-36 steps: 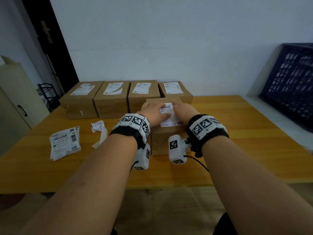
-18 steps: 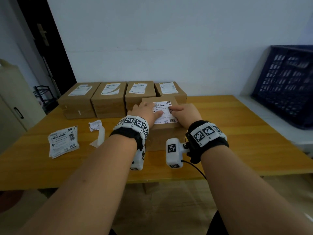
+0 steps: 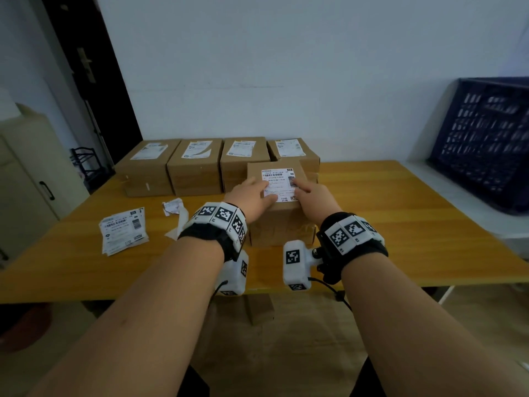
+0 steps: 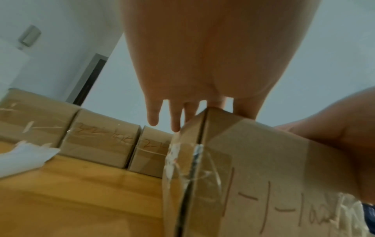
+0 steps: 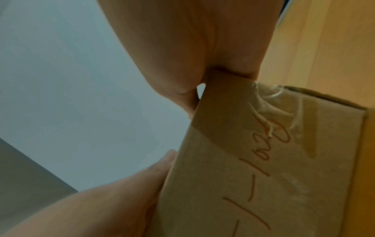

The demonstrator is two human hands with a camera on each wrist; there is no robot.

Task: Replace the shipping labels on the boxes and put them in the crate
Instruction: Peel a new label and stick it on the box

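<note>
matt cardboard box, glossy tape, wooden table

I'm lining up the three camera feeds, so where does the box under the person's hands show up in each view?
Head: the front box sits center, ahead of the box row, both hands pressing its label.
Left wrist: it fills the lower right, under the left hand.
Right wrist: it fills the lower right, under the right hand.
Shared landmark: the handwriting on its taped front face.

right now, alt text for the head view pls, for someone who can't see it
Both hands, left hand and right hand, press flat on a white shipping label atop a cardboard box on a wooden table. Four labelled boxes line the wall behind, loose labels lie left, and a dark blue crate stands right.
</note>
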